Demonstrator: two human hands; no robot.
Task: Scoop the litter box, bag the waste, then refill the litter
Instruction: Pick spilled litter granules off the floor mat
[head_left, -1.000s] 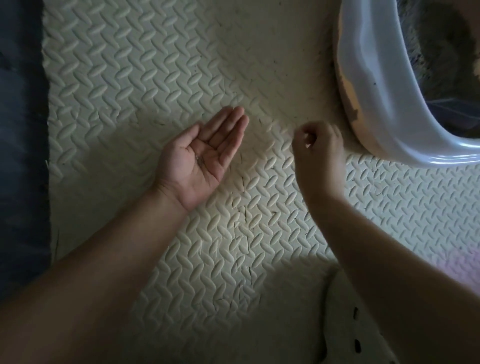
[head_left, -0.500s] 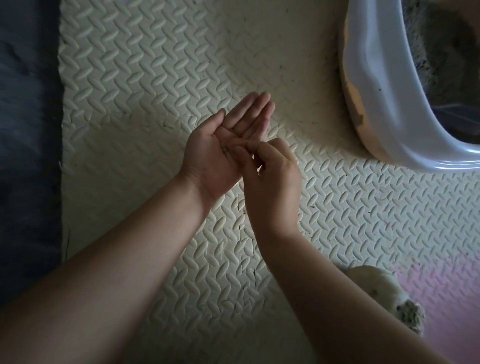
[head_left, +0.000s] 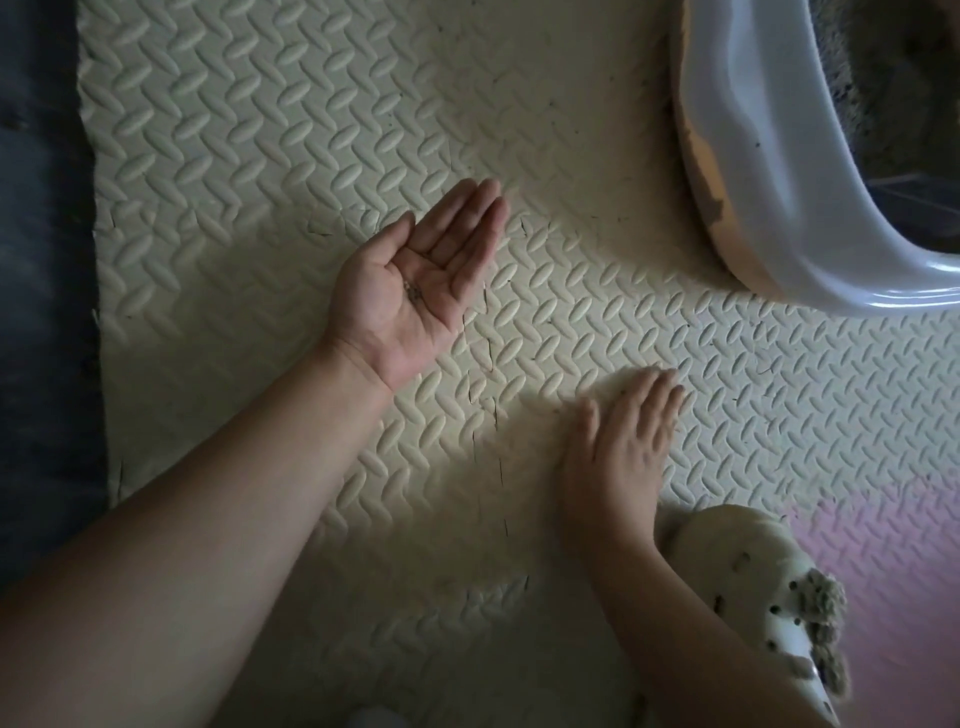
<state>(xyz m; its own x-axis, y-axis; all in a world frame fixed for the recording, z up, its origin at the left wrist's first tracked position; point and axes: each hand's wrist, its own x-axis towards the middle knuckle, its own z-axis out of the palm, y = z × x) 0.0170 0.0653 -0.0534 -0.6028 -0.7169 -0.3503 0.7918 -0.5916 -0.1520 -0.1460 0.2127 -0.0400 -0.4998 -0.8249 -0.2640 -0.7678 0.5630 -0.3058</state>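
Head view: stray litter gathered by hand beside the box

The litter box (head_left: 769, 171) sits at upper right on a foam mat (head_left: 260, 156), with grey litter (head_left: 883, 78) inside. The left hand (head_left: 415, 296) is cupped palm up, carrying a few grains (head_left: 414, 293). The right hand (head_left: 623, 447), fingers straight, is palm down over the mat. No bag or scoop shows; bagging and refilling look undone.

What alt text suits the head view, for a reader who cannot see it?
A left hand is held palm up with a few dark grains on it, while the right hand spreads palm down over a cream embossed mat. A grey litter box sits upper right.
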